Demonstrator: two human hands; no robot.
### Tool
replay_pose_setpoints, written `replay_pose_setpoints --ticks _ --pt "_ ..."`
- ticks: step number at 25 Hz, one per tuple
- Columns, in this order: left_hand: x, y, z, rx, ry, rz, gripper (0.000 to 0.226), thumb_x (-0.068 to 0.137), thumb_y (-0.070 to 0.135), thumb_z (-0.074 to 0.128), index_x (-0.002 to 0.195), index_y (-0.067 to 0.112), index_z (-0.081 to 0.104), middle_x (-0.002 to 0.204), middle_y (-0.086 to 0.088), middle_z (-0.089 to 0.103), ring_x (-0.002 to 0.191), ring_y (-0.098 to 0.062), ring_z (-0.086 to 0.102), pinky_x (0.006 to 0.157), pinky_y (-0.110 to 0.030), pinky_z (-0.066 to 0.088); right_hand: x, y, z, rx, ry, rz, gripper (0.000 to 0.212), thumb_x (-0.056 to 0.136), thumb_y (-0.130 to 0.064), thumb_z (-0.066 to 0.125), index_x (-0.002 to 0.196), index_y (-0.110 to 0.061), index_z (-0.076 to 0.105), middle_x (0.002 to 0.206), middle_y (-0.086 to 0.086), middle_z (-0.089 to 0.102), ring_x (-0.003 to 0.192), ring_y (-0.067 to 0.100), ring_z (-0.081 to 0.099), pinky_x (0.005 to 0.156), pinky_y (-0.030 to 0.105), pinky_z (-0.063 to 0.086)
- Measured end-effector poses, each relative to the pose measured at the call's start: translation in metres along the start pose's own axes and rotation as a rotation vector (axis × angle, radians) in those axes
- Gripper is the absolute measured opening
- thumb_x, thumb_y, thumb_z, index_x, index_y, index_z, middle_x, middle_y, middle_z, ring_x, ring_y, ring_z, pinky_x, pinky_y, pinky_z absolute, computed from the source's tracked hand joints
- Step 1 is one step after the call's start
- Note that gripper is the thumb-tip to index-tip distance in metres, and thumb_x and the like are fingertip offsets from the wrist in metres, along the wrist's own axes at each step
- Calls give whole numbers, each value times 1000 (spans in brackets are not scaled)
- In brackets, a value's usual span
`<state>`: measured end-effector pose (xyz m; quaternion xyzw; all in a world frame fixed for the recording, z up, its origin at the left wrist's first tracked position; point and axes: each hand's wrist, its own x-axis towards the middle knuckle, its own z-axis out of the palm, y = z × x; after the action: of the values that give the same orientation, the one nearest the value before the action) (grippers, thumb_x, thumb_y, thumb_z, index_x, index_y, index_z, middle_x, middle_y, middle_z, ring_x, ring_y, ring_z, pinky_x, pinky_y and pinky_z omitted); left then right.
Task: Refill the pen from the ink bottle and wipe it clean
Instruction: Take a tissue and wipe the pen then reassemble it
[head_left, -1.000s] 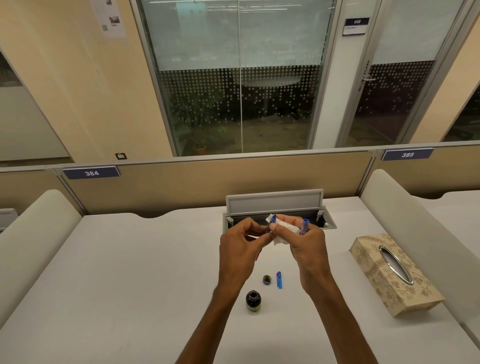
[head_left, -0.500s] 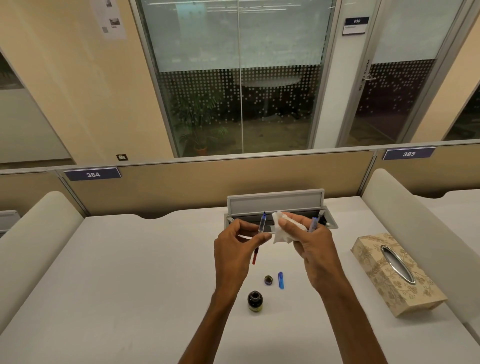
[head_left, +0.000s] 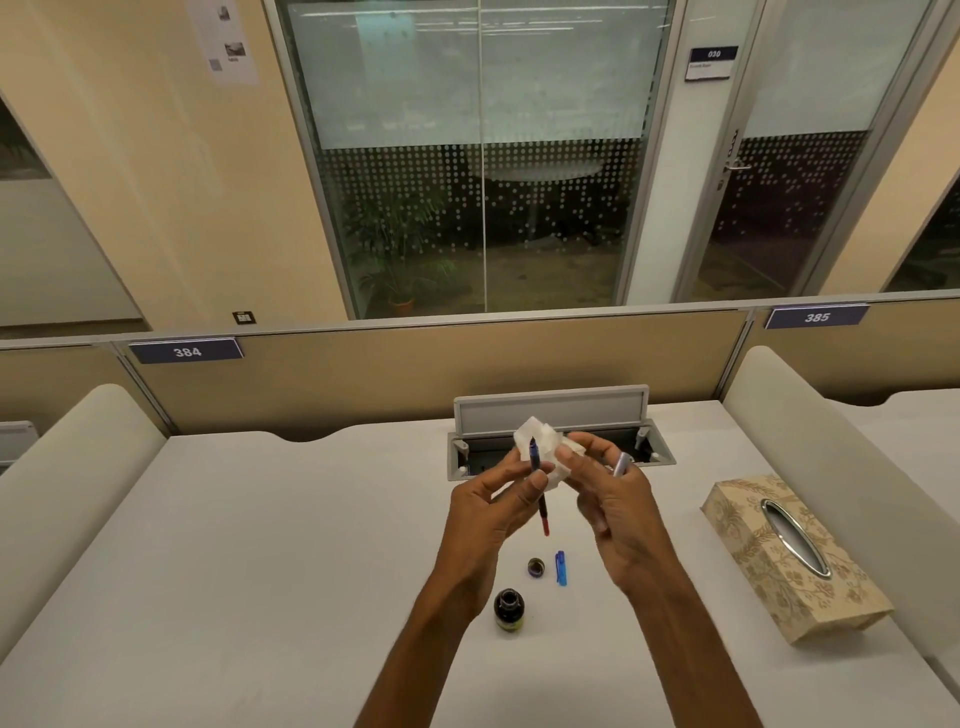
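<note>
My left hand (head_left: 493, 512) pinches a thin pen insert (head_left: 539, 486), held upright with its dark blue tip up and its red end hanging down. A crumpled white tissue (head_left: 543, 441) sits in my right hand (head_left: 610, 499) just behind the tip, along with a pale blue pen barrel (head_left: 622, 464) between the fingers. Below my hands on the white desk (head_left: 260, 545) stands the open ink bottle (head_left: 509, 609). Its dark cap (head_left: 536, 567) and a blue pen cap (head_left: 561, 567) lie just beyond it.
A patterned tissue box (head_left: 789, 558) lies at the right. An open grey cable hatch (head_left: 558, 431) sits in the desk behind my hands. Padded dividers (head_left: 62, 493) flank the desk, and a partition panel (head_left: 363, 374) closes its far edge.
My left hand has pulled the pen insert out of the tissue and turned it upright. My right hand has drawn slightly away, the tissue now behind the tip.
</note>
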<state>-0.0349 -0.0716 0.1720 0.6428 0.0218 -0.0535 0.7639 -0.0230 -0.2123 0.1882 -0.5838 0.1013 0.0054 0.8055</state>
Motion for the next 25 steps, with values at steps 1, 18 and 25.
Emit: replay_pose_setpoints --ticks 1,18,25 --pt "0 0 0 -45 -27 -25 40 72 36 69 111 23 71 121 3 68 112 -19 66 89 -29 57 -2 3 4 -97 49 -11 21 80 -19 71 100 -19 65 92 -1 76 86 34 70 71 38 56" --pt "21 1 -22 -275 316 -83 52 74 48 68 114 15 70 95 -14 64 72 -21 46 61 -26 45 -4 51 18 -434 -21 119 22 97 -35 49 88 -16 51 66 3 50 47 7 42 44 18 36" --pt "26 14 -31 -600 176 -103 33 91 26 61 120 11 66 95 -6 66 74 -13 59 76 -27 55 -16 42 11 -535 -299 53 24 99 -26 46 121 -22 55 84 9 62 68 12 62 64 19 52"
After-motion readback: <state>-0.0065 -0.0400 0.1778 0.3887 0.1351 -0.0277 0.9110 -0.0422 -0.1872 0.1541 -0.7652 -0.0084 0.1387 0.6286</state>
